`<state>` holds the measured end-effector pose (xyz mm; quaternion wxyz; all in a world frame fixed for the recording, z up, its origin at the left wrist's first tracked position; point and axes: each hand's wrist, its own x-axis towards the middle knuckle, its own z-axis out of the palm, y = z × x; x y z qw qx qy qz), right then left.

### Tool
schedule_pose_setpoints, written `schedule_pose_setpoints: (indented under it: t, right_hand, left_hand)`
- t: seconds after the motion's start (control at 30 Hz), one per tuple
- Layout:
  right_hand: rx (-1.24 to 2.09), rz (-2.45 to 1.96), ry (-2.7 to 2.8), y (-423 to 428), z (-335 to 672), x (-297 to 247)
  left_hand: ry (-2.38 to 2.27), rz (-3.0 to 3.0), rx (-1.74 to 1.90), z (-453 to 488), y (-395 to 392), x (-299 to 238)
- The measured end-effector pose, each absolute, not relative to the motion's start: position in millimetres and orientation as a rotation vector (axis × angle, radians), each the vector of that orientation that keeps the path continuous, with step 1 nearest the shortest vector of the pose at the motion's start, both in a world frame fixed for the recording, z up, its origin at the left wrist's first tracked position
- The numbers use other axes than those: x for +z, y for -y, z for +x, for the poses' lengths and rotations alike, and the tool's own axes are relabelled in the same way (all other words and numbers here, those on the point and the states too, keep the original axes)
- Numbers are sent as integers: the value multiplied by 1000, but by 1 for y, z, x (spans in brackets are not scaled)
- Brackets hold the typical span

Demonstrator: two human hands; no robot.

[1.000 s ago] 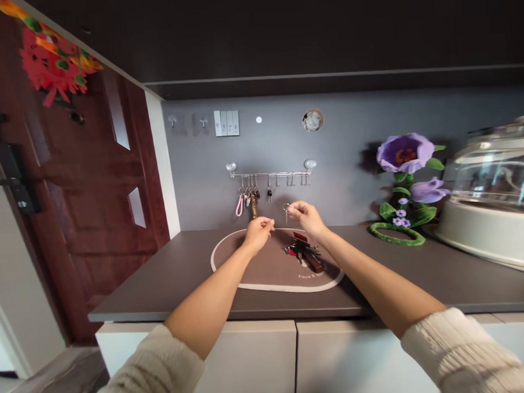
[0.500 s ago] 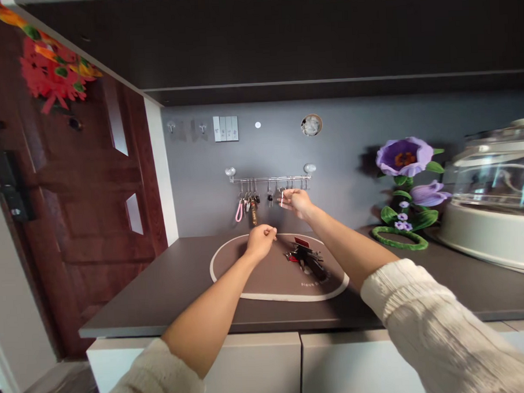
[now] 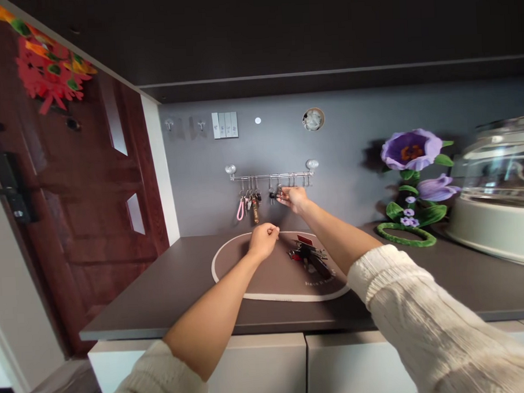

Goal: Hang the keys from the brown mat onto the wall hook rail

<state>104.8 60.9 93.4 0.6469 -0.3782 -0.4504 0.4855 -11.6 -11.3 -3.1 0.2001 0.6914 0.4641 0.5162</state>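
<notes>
Up at the clear hook rail on the grey wall, my right hand pinches a small metal key ring just under a hook. What hangs from that ring is mostly behind my fingers. Left of it, a dark-headed key set hangs on its own hook. Farther left hang several more keys, with a pink strap and a brown key fob. My left hand is closed above the mat, its fingertips together; whatever they may hold is hidden. A pile of keys lies on the brown mat.
To the right stand a purple fabric flower with a green ring base and a white appliance with a clear cover. A dark shelf overhangs the counter. The red-brown door is at left.
My right hand has shifted slightly left and up with the key ring, nearer the dark-headed key set. My left hand has stayed closed at nearly the same spot. The view has tilted slightly.
</notes>
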Motion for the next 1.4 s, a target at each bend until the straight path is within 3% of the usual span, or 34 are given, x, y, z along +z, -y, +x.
schedule_pose_setpoints:
  t: [0.5, 1.17, 1.4]
  right_hand:
    - [1061, -923, 1084, -71, 109, 78]
    - [1135, -929, 1257, -20, 137, 62]
    - [928, -973, 1527, 13, 150, 41]
  left_hand:
    - [-1363, 2053, 1429, -13, 15, -3]
    - [-1146, 1926, 1392, -16, 19, 1]
    - [-1115, 2043, 1237, -15, 22, -1]
